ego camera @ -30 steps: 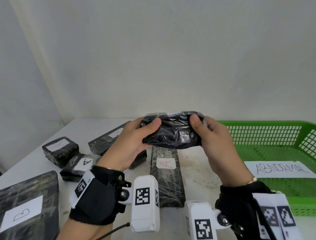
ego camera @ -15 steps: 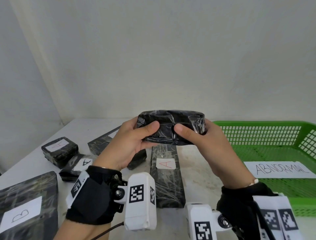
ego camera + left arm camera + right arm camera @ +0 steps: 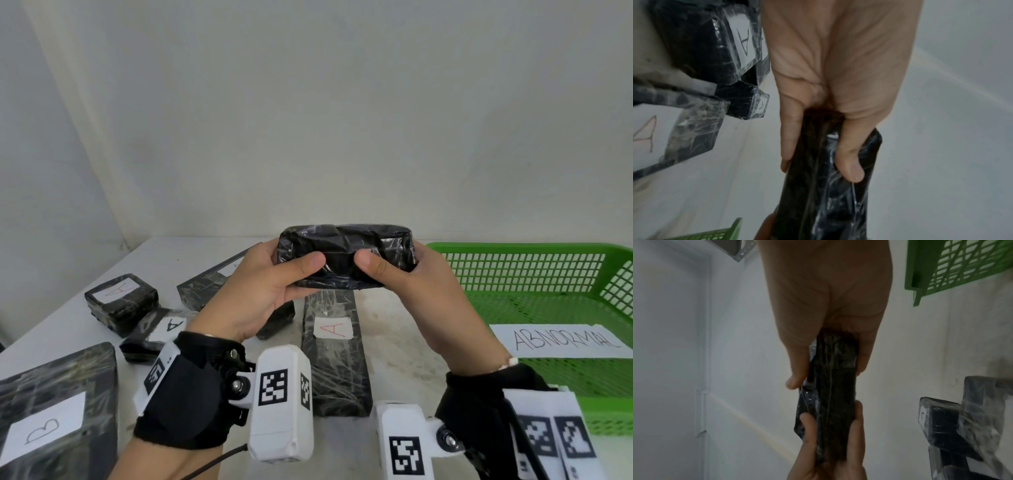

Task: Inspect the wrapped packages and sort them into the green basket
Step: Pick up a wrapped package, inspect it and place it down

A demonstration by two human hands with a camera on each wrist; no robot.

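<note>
I hold a black plastic-wrapped package in the air above the counter, my left hand and right hand clamped on its ends, thumbs in front. The green basket sits to my right.

"ABNORMAL" is handwritten in black on a white paper sheet laid in the green basket. A red "A" is seen on the white label of the long package, and an "A" on each of two small packages. A "B" is marked on the large flat package.
</note>
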